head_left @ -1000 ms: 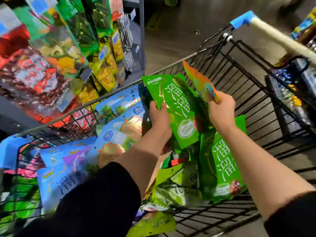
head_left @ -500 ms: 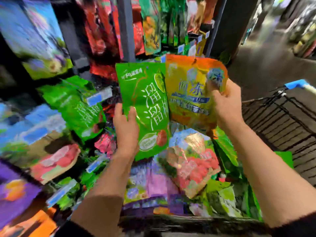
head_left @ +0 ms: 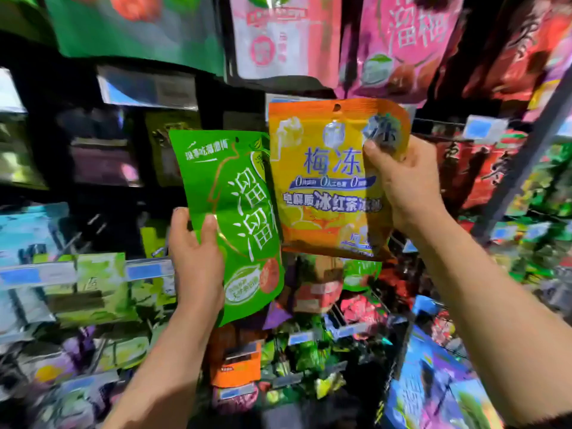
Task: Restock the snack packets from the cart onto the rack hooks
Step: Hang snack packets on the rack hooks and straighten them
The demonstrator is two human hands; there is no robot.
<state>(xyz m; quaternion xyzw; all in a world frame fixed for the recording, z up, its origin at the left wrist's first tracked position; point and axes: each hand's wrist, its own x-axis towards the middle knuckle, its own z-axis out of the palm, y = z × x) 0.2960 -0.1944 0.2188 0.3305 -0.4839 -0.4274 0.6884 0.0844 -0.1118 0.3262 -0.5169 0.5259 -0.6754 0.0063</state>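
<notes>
My left hand (head_left: 195,258) grips the lower left edge of a green snack packet (head_left: 238,212) with white lettering, held upright in front of the rack. My right hand (head_left: 402,184) pinches the upper right part of an orange-yellow packet (head_left: 322,187), thumb on its front. The orange packet sits higher and overlaps the green one's right edge. Its hang hole (head_left: 336,107) shows at the top. Both packets are held up before the dark rack (head_left: 93,196), apart from any hook. The cart is out of view.
The rack fills the view with hanging packets: pink ones (head_left: 393,41) and a green one (head_left: 136,23) above, red ones (head_left: 483,174) to the right, green, orange and blue ones below. Blue price tags (head_left: 148,270) stick out on hook ends. A grey upright post (head_left: 523,162) slants at right.
The view has swung up from the cart to the rack. Both hands have lifted the green and orange packets from the cart and now hold them higher, facing the hooks.
</notes>
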